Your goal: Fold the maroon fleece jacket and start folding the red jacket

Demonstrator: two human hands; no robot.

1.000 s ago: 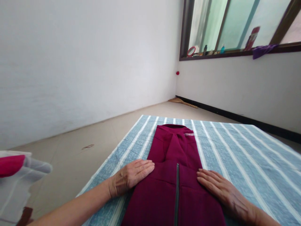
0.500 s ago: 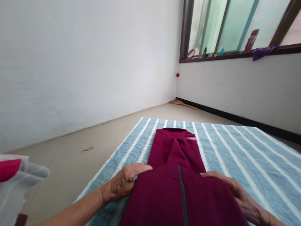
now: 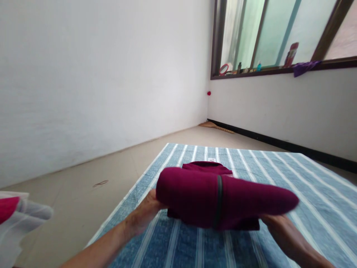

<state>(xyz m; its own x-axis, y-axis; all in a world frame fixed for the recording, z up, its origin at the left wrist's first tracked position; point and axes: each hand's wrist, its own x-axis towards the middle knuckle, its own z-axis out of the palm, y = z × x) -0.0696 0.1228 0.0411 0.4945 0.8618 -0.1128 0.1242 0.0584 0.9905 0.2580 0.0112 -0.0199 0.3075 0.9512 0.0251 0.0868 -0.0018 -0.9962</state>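
Note:
A maroon jacket [image 3: 192,193] with a dark zipper lies on a blue-and-white striped cloth [image 3: 200,245]. Its near part is lifted and bent over toward the collar end, making a thick, slightly blurred roll. The collar [image 3: 206,165] shows just beyond that fold. At the fold's left end, my left hand [image 3: 147,208] grips the fabric, its fingertips hidden beneath. My right hand [image 3: 279,225] holds the right end from below, with the fingers mostly covered by the fabric.
White and red fabric [image 3: 19,212] sits at the left edge. A thin loop [image 3: 100,183] lies on the tiled floor [image 3: 125,167]. A straw-coloured broom-like object [image 3: 217,127] rests by the wall corner. Bottles, a mirror [image 3: 224,69] and a purple cloth [image 3: 305,68] are on the window sill.
Both hands have raised the jacket's near part and folded it away from me toward the collar. The striped cloth in front is now uncovered. The view has shifted slightly.

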